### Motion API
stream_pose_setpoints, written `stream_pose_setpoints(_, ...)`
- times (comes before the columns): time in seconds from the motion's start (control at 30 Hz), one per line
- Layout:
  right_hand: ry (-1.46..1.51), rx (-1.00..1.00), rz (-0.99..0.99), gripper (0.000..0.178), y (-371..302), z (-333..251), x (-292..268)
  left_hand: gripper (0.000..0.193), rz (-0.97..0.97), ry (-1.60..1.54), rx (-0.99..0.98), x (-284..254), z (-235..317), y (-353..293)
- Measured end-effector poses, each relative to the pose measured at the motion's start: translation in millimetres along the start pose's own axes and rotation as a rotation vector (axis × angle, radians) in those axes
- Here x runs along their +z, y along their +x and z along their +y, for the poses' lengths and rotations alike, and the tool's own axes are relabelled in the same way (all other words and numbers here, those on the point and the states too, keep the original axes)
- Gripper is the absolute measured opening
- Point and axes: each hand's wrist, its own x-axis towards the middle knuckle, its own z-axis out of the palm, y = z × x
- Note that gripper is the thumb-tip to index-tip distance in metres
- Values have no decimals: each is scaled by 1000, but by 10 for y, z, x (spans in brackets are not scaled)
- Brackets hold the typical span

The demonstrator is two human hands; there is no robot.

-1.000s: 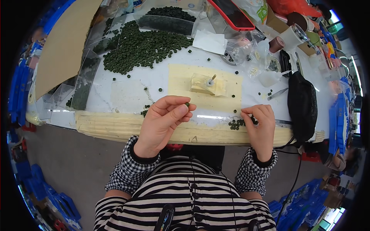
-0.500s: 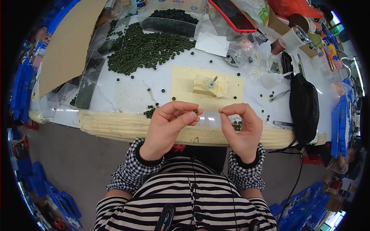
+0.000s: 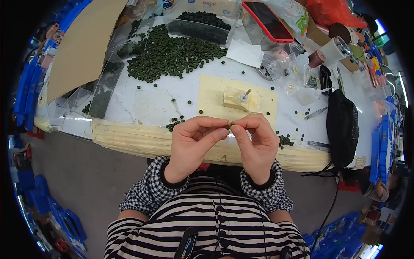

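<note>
My left hand (image 3: pixel 192 140) pinches a small dark green round piece (image 3: pixel 227 127) between thumb and forefinger. Against it come the fingertips of my right hand (image 3: pixel 257 140), also closed in a pinch; what they grip is too small to make out. Both hands are above the table's padded front edge. Just beyond them, on a cream sheet (image 3: pixel 207 90), sits a cream wrapped block (image 3: pixel 235 99) with a thin pin standing up from it. Loose green pieces lie to either side of my hands, and a large pile of green pieces (image 3: pixel 164 58) spreads further back on the left.
Clear trays with green pieces (image 3: pixel 198 32) stand behind the pile, beside a cardboard sheet (image 3: pixel 82 47). A red-cased phone (image 3: pixel 269 21), white paper (image 3: pixel 244 52) and plastic bags lie at the back right. Tweezers (image 3: pixel 316 113) and a black mesh pouch (image 3: pixel 343 129) are on the right.
My right hand has moved left until its fingertips meet those of my left hand at the green piece. The table scene has shifted slightly rightward in view.
</note>
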Motion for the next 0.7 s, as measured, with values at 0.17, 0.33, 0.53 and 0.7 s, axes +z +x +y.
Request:
stream_pose_setpoints(0.17,-6,-14,-6,10,-25,-6,33,19,24,43,70,8,-8,12)
stream_pose_setpoints(0.33,13,15,-7,11,-37,-17,38,20,21,62,86,-1,6,4)
stream_pose_setpoints(0.53,-58,-35,18,10,-44,-8,50,20,30,97,122,10,-6,-5)
stream_pose_setpoints(0.7,-111,-65,25,9,-39,-23,44,20,9,94,137,-19,-40,-16)
